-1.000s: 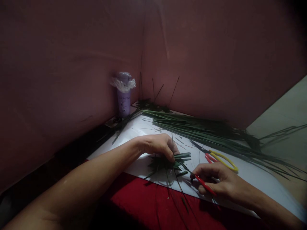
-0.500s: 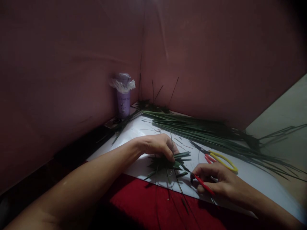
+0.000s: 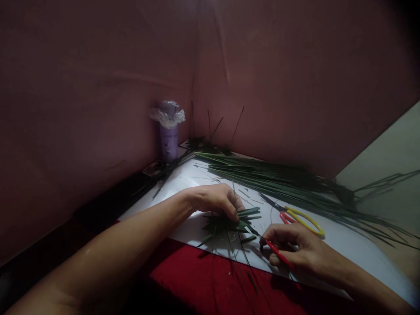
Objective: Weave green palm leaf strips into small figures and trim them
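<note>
My left hand [image 3: 226,203] is closed, thumb on top, on a green woven leaf piece [image 3: 223,224] with pointed edges and strip ends sticking out. Thin dark stems hang from this piece over the front edge. My right hand [image 3: 292,243] grips a slim red-handled tool [image 3: 278,253]. Its narrow dark metal tip touches or lies very close to the right side of the woven piece; its exact kind is unclear. Just behind my right hand lie scissors [image 3: 303,221] with yellow and red handles, blades pointing back left.
Long green leaf strips [image 3: 262,173] lie across the back of the white board [image 3: 183,179], with small scraps scattered before them. A purple tumbler [image 3: 169,140] with plastic around its top stands in the corner. Red cloth [image 3: 197,271] is in front. Pink walls close off the back.
Almost nothing differs. My right hand and the red-handled tool have shifted very slightly left; my left hand keeps its hold on the woven leaf piece.
</note>
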`<state>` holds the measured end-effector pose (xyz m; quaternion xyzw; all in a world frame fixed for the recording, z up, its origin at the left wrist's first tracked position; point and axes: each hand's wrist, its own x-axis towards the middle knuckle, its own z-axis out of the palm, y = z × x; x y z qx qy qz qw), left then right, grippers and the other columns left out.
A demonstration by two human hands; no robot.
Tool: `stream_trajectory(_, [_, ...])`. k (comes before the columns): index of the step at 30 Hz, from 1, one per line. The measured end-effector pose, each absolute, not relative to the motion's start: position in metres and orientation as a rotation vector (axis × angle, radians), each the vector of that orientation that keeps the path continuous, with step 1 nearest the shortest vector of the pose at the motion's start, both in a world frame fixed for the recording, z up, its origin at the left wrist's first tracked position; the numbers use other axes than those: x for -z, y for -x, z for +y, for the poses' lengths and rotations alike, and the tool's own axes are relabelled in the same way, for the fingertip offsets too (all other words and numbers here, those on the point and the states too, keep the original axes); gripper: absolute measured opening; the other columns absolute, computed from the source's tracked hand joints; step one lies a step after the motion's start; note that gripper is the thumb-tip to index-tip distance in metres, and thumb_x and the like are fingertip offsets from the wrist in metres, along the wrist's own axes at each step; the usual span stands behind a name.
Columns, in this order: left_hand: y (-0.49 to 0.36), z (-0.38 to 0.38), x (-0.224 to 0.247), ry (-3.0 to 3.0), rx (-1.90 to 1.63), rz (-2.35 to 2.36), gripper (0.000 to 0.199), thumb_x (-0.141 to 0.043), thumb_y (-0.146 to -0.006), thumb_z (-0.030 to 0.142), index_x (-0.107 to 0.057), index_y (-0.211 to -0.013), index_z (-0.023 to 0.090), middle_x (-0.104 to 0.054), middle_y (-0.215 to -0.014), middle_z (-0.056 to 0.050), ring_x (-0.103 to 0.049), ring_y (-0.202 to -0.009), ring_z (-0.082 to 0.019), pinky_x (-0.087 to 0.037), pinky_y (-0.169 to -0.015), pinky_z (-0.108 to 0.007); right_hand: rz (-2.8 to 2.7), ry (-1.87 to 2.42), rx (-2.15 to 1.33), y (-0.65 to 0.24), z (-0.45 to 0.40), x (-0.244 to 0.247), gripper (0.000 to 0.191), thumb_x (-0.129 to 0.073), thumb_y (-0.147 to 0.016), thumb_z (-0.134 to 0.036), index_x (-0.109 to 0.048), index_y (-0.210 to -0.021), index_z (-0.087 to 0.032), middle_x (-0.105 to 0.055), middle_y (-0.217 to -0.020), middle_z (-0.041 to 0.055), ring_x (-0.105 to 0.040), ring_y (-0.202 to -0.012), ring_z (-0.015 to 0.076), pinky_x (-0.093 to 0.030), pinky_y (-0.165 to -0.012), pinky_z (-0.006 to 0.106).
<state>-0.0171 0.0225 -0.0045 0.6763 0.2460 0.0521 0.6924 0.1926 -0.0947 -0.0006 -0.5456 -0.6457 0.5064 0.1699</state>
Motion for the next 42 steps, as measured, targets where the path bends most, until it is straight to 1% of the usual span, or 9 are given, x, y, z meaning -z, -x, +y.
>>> stream_trajectory(6, [0.0173,0.0232,0.0051,-1.504,-0.091,0.520,0.019,-0.067,-0.055,0.015,-0.066,-0.074,0.013,-0.062,-0.060,0.001,-0.055,-0.051,-0.009,-0.042,-0.051,-0.021,-1.855,1.568,-1.420,-0.1975,-0.0949,0.0056,0.009,-0.060,-0.073,-0.026,-0.060,-0.074,-0.017,-0.051,-0.061,-0.0028,-0.042,-0.057,0.0099,-0.032,-0.050,0.020])
stream_trajectory(11, [0.0174,0.0240,0.0052,-1.522,-0.109,0.510,0.019,-0.068,-0.055,0.015,-0.065,-0.074,0.013,-0.062,-0.060,0.002,-0.054,-0.051,-0.009,-0.041,-0.051,-0.020,-1.860,1.579,-1.381,-0.1984,-0.0947,0.0076,0.012,-0.060,-0.073,-0.029,-0.058,-0.070,-0.017,-0.048,-0.059,-0.0031,-0.039,-0.055,0.0098,-0.030,-0.048,0.020])
stream_trajectory(14, [0.0175,0.0253,0.0057,-1.508,-0.104,0.492,0.019,-0.068,-0.056,0.015,-0.065,-0.074,0.012,-0.062,-0.060,0.001,-0.054,-0.051,-0.009,-0.040,-0.050,-0.020,-1.857,1.546,-1.395,-0.1999,-0.0934,0.0111,0.013,-0.060,-0.073,-0.030,-0.058,-0.072,-0.017,-0.050,-0.060,-0.0023,-0.040,-0.056,0.0101,-0.031,-0.050,0.021])
stream_trajectory(19, [0.0177,0.0266,0.0061,-1.504,-0.128,0.453,0.018,-0.068,-0.056,0.015,-0.065,-0.074,0.012,-0.062,-0.060,0.001,-0.054,-0.051,-0.009,-0.040,-0.051,-0.020,-1.824,1.486,-1.435,-0.1979,-0.0926,0.0096,0.010,-0.063,-0.072,-0.025,-0.057,-0.073,-0.017,-0.052,-0.061,-0.0029,-0.043,-0.058,0.0100,-0.032,-0.052,0.021])
stream_trajectory(22, [0.0179,0.0259,0.0054,-1.497,-0.116,0.449,0.018,-0.068,-0.057,0.015,-0.066,-0.074,0.013,-0.062,-0.061,0.001,-0.055,-0.052,-0.009,-0.040,-0.051,-0.020,-1.804,1.468,-1.474,-0.1965,-0.0930,0.0075,0.010,-0.063,-0.072,-0.025,-0.056,-0.072,-0.017,-0.052,-0.060,-0.0031,-0.044,-0.057,0.0100,-0.032,-0.052,0.021])
stream_trajectory(29, [0.0183,0.0250,0.0046,-1.496,-0.125,0.445,0.017,-0.067,-0.058,0.014,-0.066,-0.075,0.013,-0.063,-0.062,0.000,-0.055,-0.052,-0.009,-0.040,-0.050,-0.020,-1.858,1.497,-1.412,-0.2014,-0.0928,0.0111,0.011,-0.063,-0.070,-0.026,-0.057,-0.072,-0.017,-0.052,-0.062,-0.0024,-0.042,-0.059,0.0109,-0.031,-0.052,0.022])
stream_trajectory(34, [0.0185,0.0257,0.0054,-1.499,-0.122,0.435,0.017,-0.067,-0.059,0.014,-0.066,-0.076,0.013,-0.062,-0.063,0.000,-0.054,-0.052,-0.009,-0.038,-0.049,-0.020,-1.825,1.471,-1.468,-0.1996,-0.0922,0.0099,0.010,-0.060,-0.072,-0.026,-0.056,-0.072,-0.018,-0.050,-0.060,-0.0028,-0.040,-0.056,0.0102,-0.029,-0.049,0.022])
stream_trajectory(38, [0.0187,0.0254,0.0046,-1.498,-0.133,0.429,0.016,-0.067,-0.059,0.014,-0.066,-0.075,0.013,-0.062,-0.063,0.000,-0.055,-0.053,-0.010,-0.039,-0.051,-0.020,-1.858,1.458,-1.444,-0.1975,-0.0927,0.0074,0.008,-0.061,-0.072,-0.023,-0.055,-0.071,-0.018,-0.051,-0.060,-0.0032,-0.042,-0.057,0.0101,-0.030,-0.051,0.021])
stream_trajectory(42, [0.0184,0.0246,0.0038,-1.497,-0.140,0.434,0.016,-0.068,-0.058,0.015,-0.066,-0.075,0.013,-0.062,-0.062,0.000,-0.054,-0.052,-0.009,-0.038,-0.050,-0.020,-1.871,1.472,-1.421,-0.1965,-0.0930,0.0066,0.010,-0.061,-0.072,-0.025,-0.054,-0.070,-0.018,-0.050,-0.060,-0.0031,-0.043,-0.058,0.0105,-0.031,-0.051,0.022])
